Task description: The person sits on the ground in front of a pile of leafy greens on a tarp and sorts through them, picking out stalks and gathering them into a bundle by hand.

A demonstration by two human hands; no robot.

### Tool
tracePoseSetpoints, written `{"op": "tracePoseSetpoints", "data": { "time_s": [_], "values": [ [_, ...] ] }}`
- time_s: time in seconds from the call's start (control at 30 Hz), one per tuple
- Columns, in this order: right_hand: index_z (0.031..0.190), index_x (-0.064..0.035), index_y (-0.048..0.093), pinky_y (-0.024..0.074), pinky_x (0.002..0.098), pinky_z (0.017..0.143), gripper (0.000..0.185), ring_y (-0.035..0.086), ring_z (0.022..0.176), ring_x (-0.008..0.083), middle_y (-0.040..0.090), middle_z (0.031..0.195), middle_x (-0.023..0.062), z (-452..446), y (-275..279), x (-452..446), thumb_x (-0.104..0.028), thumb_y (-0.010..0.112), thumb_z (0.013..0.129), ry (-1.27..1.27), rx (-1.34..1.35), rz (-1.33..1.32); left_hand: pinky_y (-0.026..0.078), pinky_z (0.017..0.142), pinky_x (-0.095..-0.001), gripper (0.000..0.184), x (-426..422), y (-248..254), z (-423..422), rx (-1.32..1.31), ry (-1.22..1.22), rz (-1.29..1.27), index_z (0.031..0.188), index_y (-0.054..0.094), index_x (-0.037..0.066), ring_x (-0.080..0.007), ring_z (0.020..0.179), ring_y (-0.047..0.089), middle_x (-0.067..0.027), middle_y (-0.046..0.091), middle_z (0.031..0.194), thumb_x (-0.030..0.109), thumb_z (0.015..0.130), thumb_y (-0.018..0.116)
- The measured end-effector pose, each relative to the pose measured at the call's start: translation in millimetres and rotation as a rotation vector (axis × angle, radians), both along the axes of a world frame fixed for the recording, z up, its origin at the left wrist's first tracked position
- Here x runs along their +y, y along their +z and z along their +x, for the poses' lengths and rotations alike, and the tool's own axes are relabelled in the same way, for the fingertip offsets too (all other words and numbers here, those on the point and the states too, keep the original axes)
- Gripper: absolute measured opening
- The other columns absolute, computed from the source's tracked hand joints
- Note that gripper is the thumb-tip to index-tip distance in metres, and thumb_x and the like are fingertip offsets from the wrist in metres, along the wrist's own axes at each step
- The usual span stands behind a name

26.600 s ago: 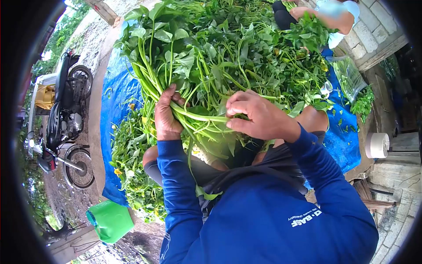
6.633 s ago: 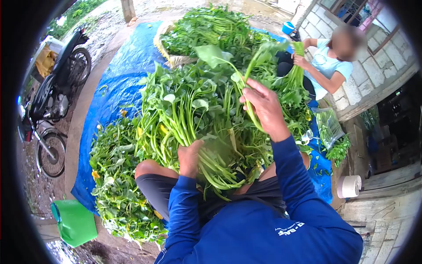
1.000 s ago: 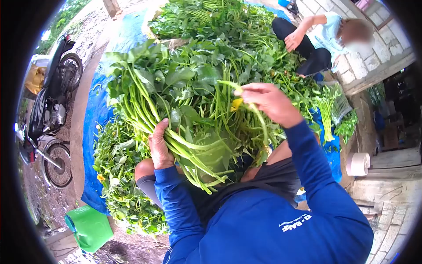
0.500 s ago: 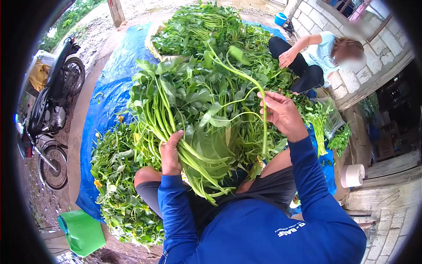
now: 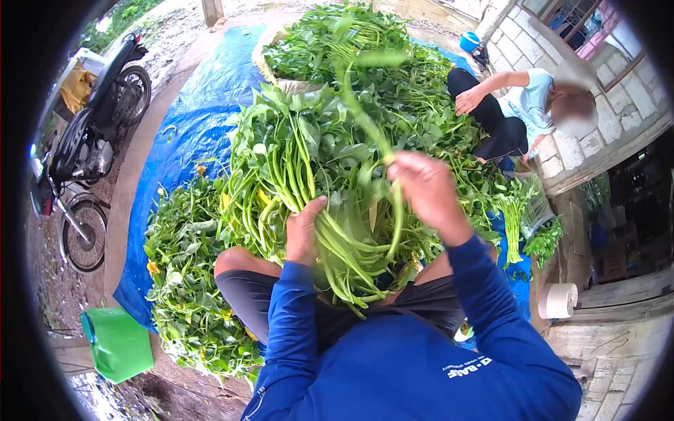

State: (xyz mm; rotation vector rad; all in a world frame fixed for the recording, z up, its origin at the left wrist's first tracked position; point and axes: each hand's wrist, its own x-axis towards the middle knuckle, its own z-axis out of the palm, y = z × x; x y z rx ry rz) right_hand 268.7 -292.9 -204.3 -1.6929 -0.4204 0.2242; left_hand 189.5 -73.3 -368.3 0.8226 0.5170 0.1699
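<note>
My left hand (image 5: 303, 233) is closed round a thick bunch of leafy green stems (image 5: 289, 172) that looks like water spinach. Its leaves spread away from me, and the cut ends hang over my lap. To the right, my right hand (image 5: 430, 195) pinches a single leafy green stem (image 5: 366, 125), which is smeared by motion. That stem's upper part points up and left, while its lower end curves down beside the bunch. Beyond both hands lies a large heap of the same greens (image 5: 414, 105).
A blue tarp (image 5: 200, 91) lies under the greens, with another pile (image 5: 186, 274) at left. A person (image 5: 530, 98) sits at right beside tied greens (image 5: 512, 217). Around are a motorcycle (image 5: 88, 147), a green container (image 5: 123, 344), a pale roll (image 5: 558, 300) and a block wall (image 5: 533, 52).
My right hand has moved left and slightly down toward the bunch, bringing the single stem with it. My left hand still grips the bunch; the view has shifted a little.
</note>
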Motion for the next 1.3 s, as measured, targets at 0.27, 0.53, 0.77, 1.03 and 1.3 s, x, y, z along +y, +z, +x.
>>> {"op": "tracePoseSetpoints", "data": {
  "time_s": [0.27, 0.53, 0.77, 1.03, 1.3],
  "values": [
    [0.132, 0.0066, 0.071, 0.0567, 0.0282, 0.086, 0.035, 0.069, 0.094, 0.0109, 0.078, 0.11, 0.0071, -42.8, -153.4, 13.1, -0.013, 0.067, 0.103, 0.223, 0.494, -0.103, 0.066, 0.075, -0.0395, 0.027, -6.8, -18.8, -11.1, 0.118, -0.241, -0.324, 0.116, 0.071, 0.004, -0.0227, 0.081, 0.076, -0.0076, 0.078, 0.097, 0.026, 0.1, 0.077],
    [0.14, 0.0017, 0.066, 0.0543, 0.0343, 0.099, 0.04, 0.072, 0.108, 0.0187, 0.078, 0.122, 0.017, -48.8, -171.7, 22.2, -0.019, 0.059, 0.107, 0.379, 0.353, -0.238, 0.061, 0.077, -0.0387, 0.05, -52.7, -44.3, -6.4, 0.125, 0.251, 0.359, 0.116, 0.068, -0.004, -0.024, 0.079, 0.073, -0.0112, 0.074, 0.094, 0.032, 0.09, 0.091],
    [0.143, 0.0023, 0.065, 0.0523, 0.032, 0.107, 0.043, 0.069, 0.12, 0.0174, 0.074, 0.135, 0.0138, -64.3, -138.7, 29.6, -0.021, 0.061, 0.107, 0.427, 0.141, -0.227, 0.057, 0.061, -0.0332, 0.02, -20.1, -23.8, -26.3, 0.143, -0.003, 0.07, 0.094, 0.073, -0.002, -0.0187, 0.064, 0.069, -0.0085, 0.073, 0.081, 0.015, 0.087, 0.082],
    [0.103, -0.0007, 0.081, 0.0604, 0.0449, 0.081, 0.031, 0.075, 0.08, 0.0368, 0.077, 0.095, 0.0216, 4.8, -179.2, 15.6, -0.023, 0.064, 0.089, -0.047, -0.06, -0.388, 0.055, 0.053, -0.0287, 0.02, 48.5, 46.1, -40.4, 0.168, 0.149, 0.24, 0.09, 0.079, -0.004, -0.0154, 0.057, 0.066, -0.0095, 0.073, 0.073, 0.017, 0.092, 0.08],
    [0.09, 0.0016, 0.074, 0.0584, 0.0524, 0.088, 0.037, 0.074, 0.094, 0.0465, 0.076, 0.098, 0.0289, 28.3, -201.2, 65.6, -0.035, 0.069, 0.086, -0.271, -0.014, -0.763, 0.053, 0.053, -0.0307, 0.023, 41.7, 37.3, -47.7, 0.133, 0.2, 0.229, 0.091, 0.074, -0.001, -0.0175, 0.057, 0.064, -0.0086, 0.068, 0.073, 0.022, 0.095, 0.077]
  ]
}}
